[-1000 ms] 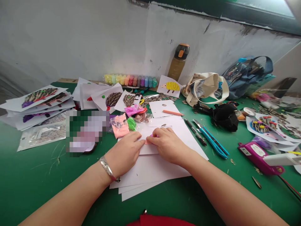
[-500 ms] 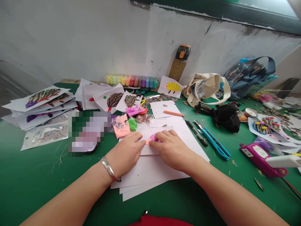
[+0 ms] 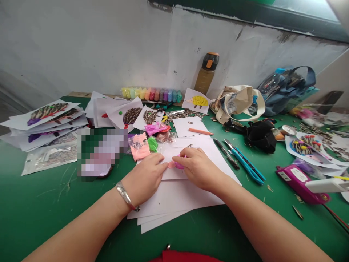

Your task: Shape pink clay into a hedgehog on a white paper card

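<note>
Salmon-pink modelling clay [image 3: 171, 165] lies flattened on a small white sheet of paper [image 3: 174, 175], joined to or touching a magenta piece of clay [image 3: 180, 164]. My left hand [image 3: 145, 178], with bent fingers close together, holds the sheet down at its left; a fingertip reaches the pink clay's edge. My right hand [image 3: 197, 167] is closed over the magenta clay, its fingertips pressing there and partly hiding it. A sunflower seed [image 3: 190, 146] lies just beyond the right hand. Under the small sheet are larger white sheets [image 3: 163, 203].
Opened clay packets [image 3: 140, 146] lie left of the sheets. A black pen [image 3: 227, 154] and a blue utility knife [image 3: 245, 162] lie to the right, near a magenta glue gun [image 3: 298, 183]. Behind are seeds [image 3: 188, 114], hedgehog pictures [image 3: 132, 115], a bottle [image 3: 206, 74] and bags [image 3: 237, 103].
My right hand's fingers have shifted slightly on the magenta clay, so more of it shows. The left hand stays in place on the paper. The view has moved a little.
</note>
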### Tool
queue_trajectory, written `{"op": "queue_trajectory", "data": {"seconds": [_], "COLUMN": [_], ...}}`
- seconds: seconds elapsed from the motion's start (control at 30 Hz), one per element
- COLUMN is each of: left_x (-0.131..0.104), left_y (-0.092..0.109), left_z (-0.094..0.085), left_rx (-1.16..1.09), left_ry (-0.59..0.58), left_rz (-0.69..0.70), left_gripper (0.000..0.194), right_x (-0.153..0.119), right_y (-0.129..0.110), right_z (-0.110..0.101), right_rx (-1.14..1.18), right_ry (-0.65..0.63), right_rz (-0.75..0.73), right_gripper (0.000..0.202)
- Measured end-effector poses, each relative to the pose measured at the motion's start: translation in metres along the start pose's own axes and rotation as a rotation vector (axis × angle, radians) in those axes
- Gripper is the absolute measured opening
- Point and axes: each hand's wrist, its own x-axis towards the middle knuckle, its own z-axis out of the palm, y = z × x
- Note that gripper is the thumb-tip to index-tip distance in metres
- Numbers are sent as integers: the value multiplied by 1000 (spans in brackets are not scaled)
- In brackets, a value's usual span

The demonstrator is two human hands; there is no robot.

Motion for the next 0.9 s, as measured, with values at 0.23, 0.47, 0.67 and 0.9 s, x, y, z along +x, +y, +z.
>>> {"op": "queue_trajectory", "data": {"seconds": [0.23, 0.47, 0.67, 0.9], "left_x": [0, 0, 0, 1], "left_y": [0, 0, -1, 1], "left_z": [1, 1, 1, -1], "left_rx": [4, 1, -1, -10], "left_ry": [3, -15, 8, -21], "left_rz": [-7, -12, -6, -20], "left_gripper": [31, 31, 30, 28], "right_x": [3, 4, 4, 3], "right_y": [1, 2, 2, -5], "right_z": [8, 6, 9, 5], "right_rx": [-77, 3, -30, -145], "right_ry": [-29, -12, -23, -33], "right_rz": [-44, 2, -32, -68], "right_gripper": [34, 40, 35, 36]}}
